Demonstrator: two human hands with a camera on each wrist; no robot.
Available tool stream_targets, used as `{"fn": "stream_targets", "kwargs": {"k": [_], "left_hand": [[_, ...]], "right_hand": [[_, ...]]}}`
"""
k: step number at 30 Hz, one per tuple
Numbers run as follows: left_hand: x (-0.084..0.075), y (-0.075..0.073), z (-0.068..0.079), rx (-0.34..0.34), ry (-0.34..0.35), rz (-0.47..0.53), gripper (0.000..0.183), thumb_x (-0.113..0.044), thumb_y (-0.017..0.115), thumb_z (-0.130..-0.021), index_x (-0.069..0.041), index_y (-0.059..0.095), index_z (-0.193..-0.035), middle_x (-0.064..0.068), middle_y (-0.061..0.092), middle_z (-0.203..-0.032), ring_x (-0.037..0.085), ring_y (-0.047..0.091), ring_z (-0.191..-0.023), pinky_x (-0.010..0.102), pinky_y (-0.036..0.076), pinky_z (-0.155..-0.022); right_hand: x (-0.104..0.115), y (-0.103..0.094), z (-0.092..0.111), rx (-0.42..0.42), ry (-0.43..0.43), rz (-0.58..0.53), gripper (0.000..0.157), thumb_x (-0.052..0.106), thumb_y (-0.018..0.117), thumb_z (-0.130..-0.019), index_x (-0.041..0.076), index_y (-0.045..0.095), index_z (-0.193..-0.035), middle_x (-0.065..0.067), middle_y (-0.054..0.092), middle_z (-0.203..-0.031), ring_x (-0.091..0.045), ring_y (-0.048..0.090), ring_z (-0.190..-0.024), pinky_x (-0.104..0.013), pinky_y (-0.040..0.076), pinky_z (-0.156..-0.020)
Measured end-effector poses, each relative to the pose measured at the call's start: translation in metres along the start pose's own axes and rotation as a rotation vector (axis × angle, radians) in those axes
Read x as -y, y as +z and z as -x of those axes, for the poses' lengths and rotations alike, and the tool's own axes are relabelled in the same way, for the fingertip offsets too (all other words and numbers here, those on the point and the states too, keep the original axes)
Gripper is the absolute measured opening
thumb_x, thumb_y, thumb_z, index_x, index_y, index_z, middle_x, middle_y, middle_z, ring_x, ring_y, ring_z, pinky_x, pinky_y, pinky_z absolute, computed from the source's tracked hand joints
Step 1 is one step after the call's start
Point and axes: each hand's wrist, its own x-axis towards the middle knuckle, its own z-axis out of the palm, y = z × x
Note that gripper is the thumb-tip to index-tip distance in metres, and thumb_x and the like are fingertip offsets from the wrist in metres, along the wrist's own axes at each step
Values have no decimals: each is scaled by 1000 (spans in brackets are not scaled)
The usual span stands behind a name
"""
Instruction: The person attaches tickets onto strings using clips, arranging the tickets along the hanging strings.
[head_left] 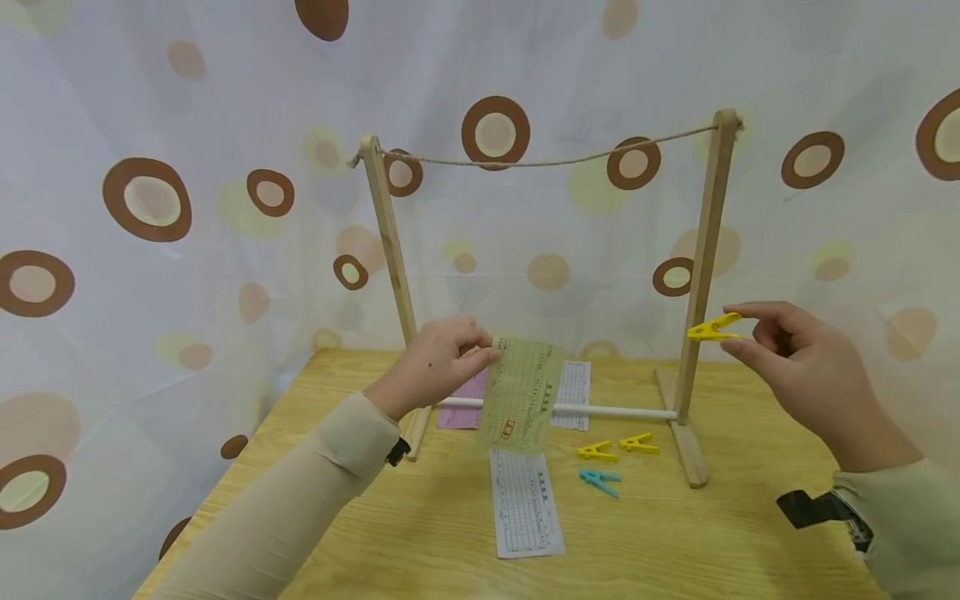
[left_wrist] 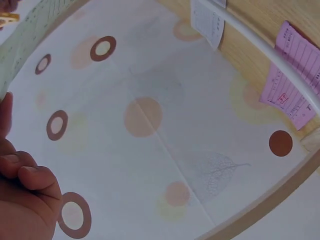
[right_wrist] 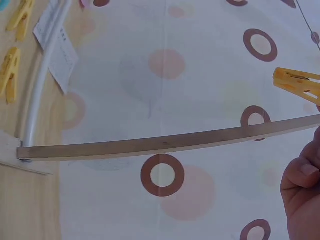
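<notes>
Pale green paper (head_left: 521, 392) is pinched near its upper left corner by the thumb and finger of the left hand (head_left: 442, 362), and is held up off the table (head_left: 360, 517). A yellow peg (head_left: 701, 332) is pinched at its back ends by the right hand (head_left: 813, 375), well apart from the paper. The peg's nose is pointed toward the paper, and its mouth looks closed. Above both grips, a string (head_left: 525, 163) is tied between two wooden posts (head_left: 707, 250), and no paper is hung on it.

Below the held paper, a white sheet (head_left: 528, 517) is laid on the table. Behind it, a pink sheet (head_left: 467, 387) and another white sheet (head_left: 573, 383) are partly hidden. Lower down, between the two grips, two more yellow pegs (head_left: 592, 452) and a blue peg (head_left: 600, 479) can be seen.

The step in hand seems to be getting the green paper ready to be hung. Next, the paper would likely need to be lifted to the string, and the peg squeezed so that both can be nipped together.
</notes>
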Motion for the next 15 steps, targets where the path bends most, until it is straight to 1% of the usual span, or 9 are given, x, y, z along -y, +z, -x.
{"fn": "stream_targets", "kwargs": {"k": [3, 5, 7, 10, 15], "left_hand": [[-5, -2, -11, 13, -4, -9, 16, -24, 63, -102, -14, 74, -95, -5, 56, -81, 13, 43, -65, 29, 39, -62], [-7, -3, -19, 23, -1, -17, 17, -25, 62, -102, -14, 74, -97, -5, 57, -83, 14, 43, -67, 30, 40, -62], [-10, -4, -27, 28, -4, -10, 18, -26, 62, -103, -14, 75, -100, -5, 59, -85, 14, 46, -69, 30, 41, -64], [-15, -4, -39, 27, -11, 6, 19, -27, 60, -104, -15, 75, -102, -6, 63, -90, 14, 50, -74, 31, 44, -68], [-26, -5, -58, 14, -24, 31, 19, -27, 59, -104, -15, 75, -103, -6, 68, -99, 11, 56, -83, 31, 47, -76]], "right_hand": [[8, -9, -10, 3, -7, 25, 33, 19, 73, -96, 14, 66, -128, -4, 49, -77, -15, 40, -57, -23, 37, -49], [13, -14, -16, 14, -12, 46, 33, 20, 71, -97, 13, 65, -129, -5, 50, -78, -16, 41, -57, -22, 38, -49], [17, -19, -23, 23, -17, 65, 33, 21, 69, -99, 13, 64, -130, -6, 51, -80, -17, 41, -57, -23, 38, -48], [24, -26, -31, 20, -26, 91, 34, 24, 68, -100, 13, 63, -132, -7, 50, -80, -17, 39, -57, -30, 30, -47], [37, -38, -47, 2, -50, 152, 37, 26, 67, -100, 10, 63, -133, -8, 51, -81, -15, 39, -61, -29, 30, -50]]}}
